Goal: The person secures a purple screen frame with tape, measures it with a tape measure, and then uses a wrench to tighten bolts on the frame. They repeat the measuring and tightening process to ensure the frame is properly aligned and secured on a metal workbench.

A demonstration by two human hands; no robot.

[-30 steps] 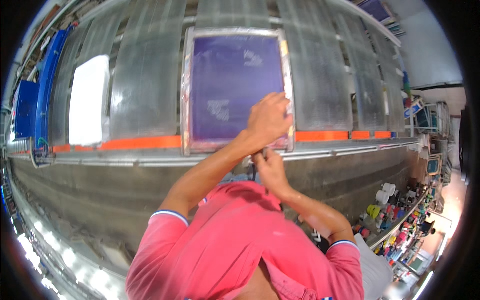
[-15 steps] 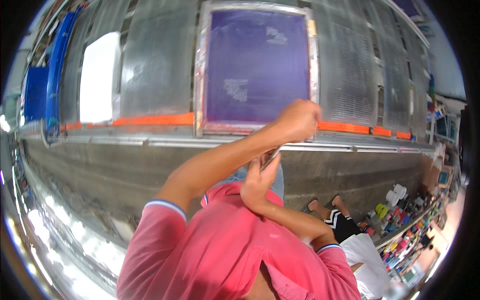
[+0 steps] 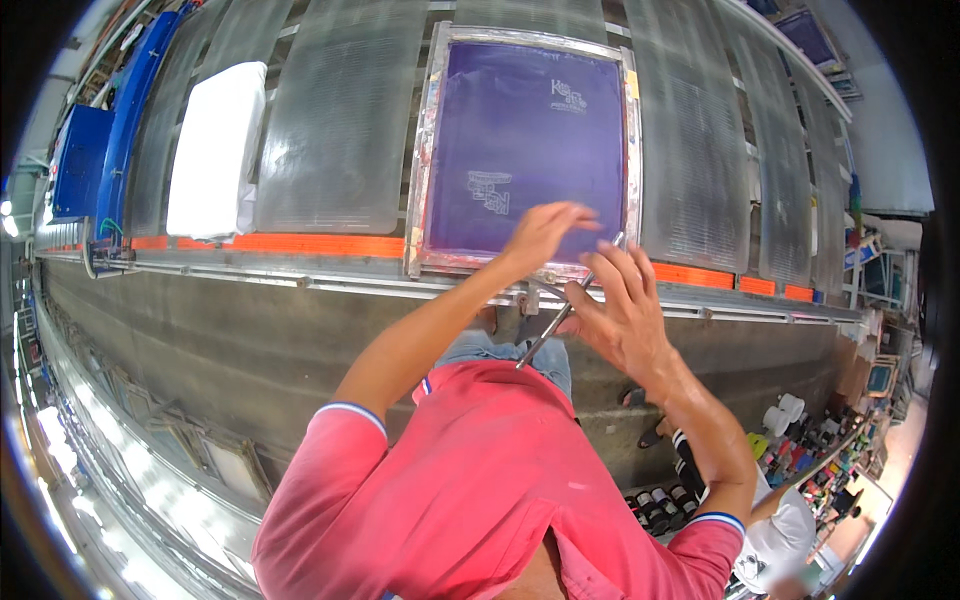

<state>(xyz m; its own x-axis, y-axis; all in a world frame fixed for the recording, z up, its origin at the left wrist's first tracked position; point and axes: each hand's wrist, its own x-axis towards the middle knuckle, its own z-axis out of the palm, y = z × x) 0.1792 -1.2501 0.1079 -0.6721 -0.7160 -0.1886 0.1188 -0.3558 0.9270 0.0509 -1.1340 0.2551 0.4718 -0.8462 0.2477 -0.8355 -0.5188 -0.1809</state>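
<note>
A long, slim metal rod-shaped tool slants from near my waist up toward the front edge of a printing screen. My right hand has its fingers around the upper part of it. My left hand hovers over the screen's near edge, fingers stretched out and slightly blurred, holding nothing I can see. Beneath both hands lies the screen's purple mesh, bearing two pale printed designs. Its silvery frame is smudged with colour. A short dark metal piece by my right fingers is partly hidden.
The long table has grey translucent panels and an orange strip along its near side. A white folded cloth lies left, beside a blue metal machine. Another person in a white shirt is low on the right, near assorted containers.
My left hand has drawn back leftward and its fingers have opened. My right hand has risen forward and to the right, bringing the rod up to the frame's edge.
</note>
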